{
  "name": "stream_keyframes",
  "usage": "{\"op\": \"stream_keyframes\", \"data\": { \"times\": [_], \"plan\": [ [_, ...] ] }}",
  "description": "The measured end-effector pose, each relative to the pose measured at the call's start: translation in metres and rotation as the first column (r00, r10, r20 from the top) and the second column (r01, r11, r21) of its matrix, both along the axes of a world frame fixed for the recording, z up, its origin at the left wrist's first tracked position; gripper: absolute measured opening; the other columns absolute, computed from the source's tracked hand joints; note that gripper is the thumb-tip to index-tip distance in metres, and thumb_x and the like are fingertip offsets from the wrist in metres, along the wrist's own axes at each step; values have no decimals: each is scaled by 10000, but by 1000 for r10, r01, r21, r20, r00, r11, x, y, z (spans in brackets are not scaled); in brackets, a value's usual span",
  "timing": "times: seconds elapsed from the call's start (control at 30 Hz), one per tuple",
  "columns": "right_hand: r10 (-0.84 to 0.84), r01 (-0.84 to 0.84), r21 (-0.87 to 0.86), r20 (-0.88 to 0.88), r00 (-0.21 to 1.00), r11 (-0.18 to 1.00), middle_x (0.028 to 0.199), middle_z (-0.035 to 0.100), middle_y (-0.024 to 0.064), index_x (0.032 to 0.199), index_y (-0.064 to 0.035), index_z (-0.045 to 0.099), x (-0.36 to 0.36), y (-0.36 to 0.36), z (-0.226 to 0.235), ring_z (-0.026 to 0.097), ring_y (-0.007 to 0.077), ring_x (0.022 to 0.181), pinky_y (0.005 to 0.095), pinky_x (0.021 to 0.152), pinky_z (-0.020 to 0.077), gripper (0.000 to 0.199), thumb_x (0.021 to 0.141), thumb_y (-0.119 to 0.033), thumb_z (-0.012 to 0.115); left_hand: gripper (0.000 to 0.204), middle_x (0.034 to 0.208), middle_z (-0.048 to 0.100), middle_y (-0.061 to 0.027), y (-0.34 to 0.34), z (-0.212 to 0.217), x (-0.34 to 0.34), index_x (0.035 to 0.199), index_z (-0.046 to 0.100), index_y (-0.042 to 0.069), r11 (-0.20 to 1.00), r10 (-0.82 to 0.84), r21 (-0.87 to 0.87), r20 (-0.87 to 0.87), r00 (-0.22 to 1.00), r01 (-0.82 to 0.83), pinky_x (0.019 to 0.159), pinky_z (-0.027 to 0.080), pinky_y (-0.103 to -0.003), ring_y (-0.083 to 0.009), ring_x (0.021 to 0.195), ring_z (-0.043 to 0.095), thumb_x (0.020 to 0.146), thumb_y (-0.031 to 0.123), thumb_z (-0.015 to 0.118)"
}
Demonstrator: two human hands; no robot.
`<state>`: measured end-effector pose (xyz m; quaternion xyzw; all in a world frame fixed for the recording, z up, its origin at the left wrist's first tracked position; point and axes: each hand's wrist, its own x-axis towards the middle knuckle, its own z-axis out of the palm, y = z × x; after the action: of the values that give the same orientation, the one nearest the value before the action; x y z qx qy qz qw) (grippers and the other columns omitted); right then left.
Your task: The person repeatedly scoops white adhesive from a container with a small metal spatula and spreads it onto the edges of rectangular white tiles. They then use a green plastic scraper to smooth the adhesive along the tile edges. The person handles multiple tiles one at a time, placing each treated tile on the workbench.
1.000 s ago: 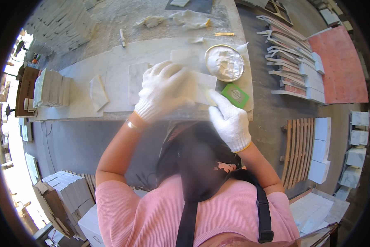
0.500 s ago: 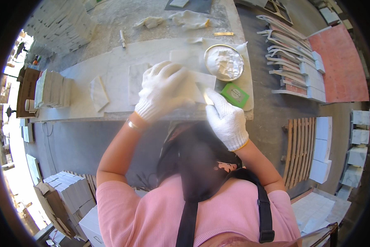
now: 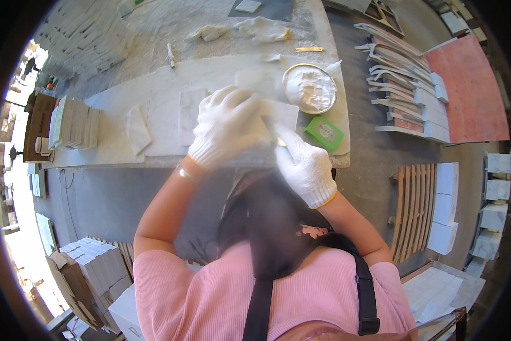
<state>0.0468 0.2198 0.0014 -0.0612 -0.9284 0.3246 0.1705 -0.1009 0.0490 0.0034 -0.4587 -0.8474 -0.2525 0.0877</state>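
My left hand, in a white knit glove, has its fingers curled over a white tile and steadies it above the worktable. My right hand, also gloved, is closed around a putty knife. The knife's blade lies against the tile's right part, close to my left fingers; a hazy patch blurs the contact. A round tin of white paste stands just beyond my right hand. Beside it sits a green box. Another marble tile lies flat left of my left hand.
An angular marble piece and a row of upright tiles occupy the table's left. Spare gloves, a white marker-like stick and a yellow strip lie farther back. A wooden pallet stands on the floor at right.
My right hand has shifted left with the putty knife, bringing the blade farther across the tile toward my left fingers. My left hand has stayed nearly in place.
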Motion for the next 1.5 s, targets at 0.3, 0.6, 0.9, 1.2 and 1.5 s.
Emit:
{"op": "stream_keyframes", "data": {
  "times": [0.3,0.6,0.9,1.2,1.5],
  "plan": [
    [-34,73,-229,170,985,971,1104,784,216,1316,-18,720,10,28,18,786,360,965,393,839,608,388,933,-82,723,797,1384,664,-104,-1,-1,-1,1313,701,103,1000,14,19,-5,1000,-14,1124,436,-519,-375,1343,578,634,464,910],
    [111,-69,-341,105,988,938,1002,783,143,1336,-40,716,7,25,12,741,227,785,320,714,579,361,979,-99,700,811,1415,652,-120,-1,0,1,1331,695,105,1000,22,5,-7,1000,-22,1145,415,-527,-385,1382,550,655,498,910],
    [-62,259,-818,265,962,515,939,780,97,1432,-32,657,26,68,19,690,108,702,231,597,531,404,1033,-88,636,395,1343,702,-84,1,12,27,1009,757,122,991,-49,120,-118,992,63,1116,416,-535,-388,1351,581,761,400,891],
    [29,90,-919,110,994,384,909,772,125,1479,-8,597,59,52,31,703,156,702,267,616,553,455,1027,-49,620,176,1277,714,-104,48,13,67,885,748,114,956,-24,287,-113,993,56,1007,483,-536,-388,1230,633,776,217,841],
    [-99,133,-860,97,990,493,1005,781,123,1514,-25,575,76,55,12,717,134,783,257,687,565,478,1041,-63,639,171,1249,736,-191,69,18,106,1039,740,47,964,-73,263,175,982,25,974,537,-454,-389,1142,686,876,81,779]
  ]
}}
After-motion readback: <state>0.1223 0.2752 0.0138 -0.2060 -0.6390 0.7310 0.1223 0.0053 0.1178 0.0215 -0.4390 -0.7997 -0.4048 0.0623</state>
